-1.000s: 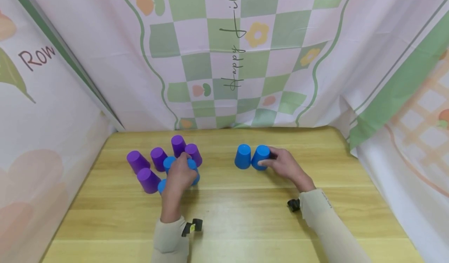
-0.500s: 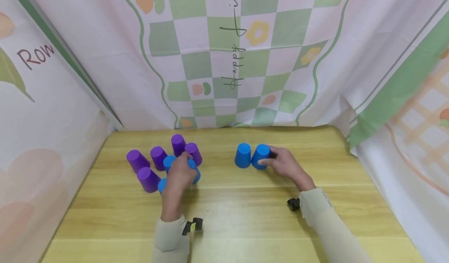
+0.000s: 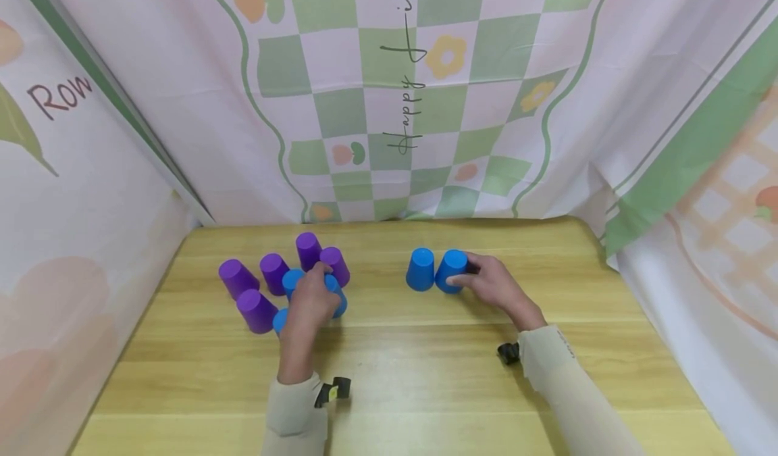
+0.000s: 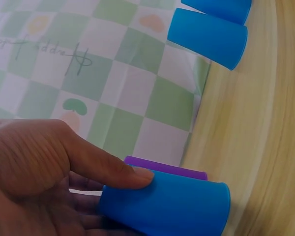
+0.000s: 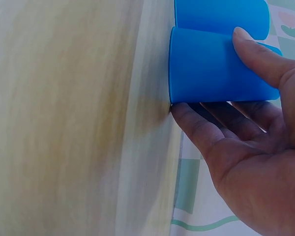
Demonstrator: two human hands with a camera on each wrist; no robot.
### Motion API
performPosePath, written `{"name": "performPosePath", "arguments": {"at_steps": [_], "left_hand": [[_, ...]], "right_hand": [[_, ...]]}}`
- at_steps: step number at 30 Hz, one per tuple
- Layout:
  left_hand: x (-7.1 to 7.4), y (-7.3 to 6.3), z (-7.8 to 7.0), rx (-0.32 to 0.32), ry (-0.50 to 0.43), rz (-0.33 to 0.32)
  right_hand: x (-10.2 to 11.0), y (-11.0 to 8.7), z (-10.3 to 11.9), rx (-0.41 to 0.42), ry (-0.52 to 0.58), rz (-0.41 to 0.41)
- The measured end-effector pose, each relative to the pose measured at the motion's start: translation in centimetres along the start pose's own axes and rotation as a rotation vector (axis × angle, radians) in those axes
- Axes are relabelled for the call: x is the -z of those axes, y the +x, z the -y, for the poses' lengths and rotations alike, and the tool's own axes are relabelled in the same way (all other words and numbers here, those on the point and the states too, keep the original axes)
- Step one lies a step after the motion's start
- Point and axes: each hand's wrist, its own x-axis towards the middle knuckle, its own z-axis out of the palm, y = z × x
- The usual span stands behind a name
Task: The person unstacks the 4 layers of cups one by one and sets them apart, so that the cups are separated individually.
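Note:
My left hand (image 3: 313, 300) grips an upside-down blue cup (image 4: 172, 201), its thumb lying along the near side and the fingers round the far side. Two more blue cups show partly behind this hand, one at the far left of it (image 3: 293, 280) and one by the wrist (image 3: 279, 321). On the right, my right hand (image 3: 494, 284) holds another inverted blue cup (image 5: 216, 69) between thumb and fingers. That cup stands on the table right beside a further blue cup (image 3: 420, 270), the rims close together.
Several purple cups (image 3: 257, 311) stand upside down around the blue ones at the left; one purple cup (image 3: 335, 267) is just beyond the left fingers. The wooden table (image 3: 401, 375) ends at a patterned curtain (image 3: 389, 186) behind, with more cloth along both sides.

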Motion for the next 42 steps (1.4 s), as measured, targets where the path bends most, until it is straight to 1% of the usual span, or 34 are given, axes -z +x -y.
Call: {"name": "performPosePath", "arguments": {"at_steps": [6,13,25,31,36,42], "left_hand": [[0.7,-0.7,-0.6,-0.014,-0.034,-0.028],[1.5,-1.6,-1.2,-0.077,-0.050,-0.075],[1.8,-2.5,-2.7,-0.144,-0.076,-0.112],[1.8,-3.1,-3.6,-0.174,-0.087,-0.110],[1.4,-3.4,-4.0,-0.239,-0.088,-0.094],[0.6,-3.2,-4.3,-0.274,-0.112,-0.053]], "right_hand": [[0.0,0.0,0.0,0.002,0.003,0.004],[0.0,0.0,0.0,0.007,0.004,0.000],[0.1,-0.1,0.1,0.006,0.015,-0.002],[-0.1,-0.1,0.1,0.010,0.017,-0.001],[0.0,-0.2,0.0,0.011,0.025,0.000],[0.1,-0.2,0.2,0.016,0.024,-0.001]]}}
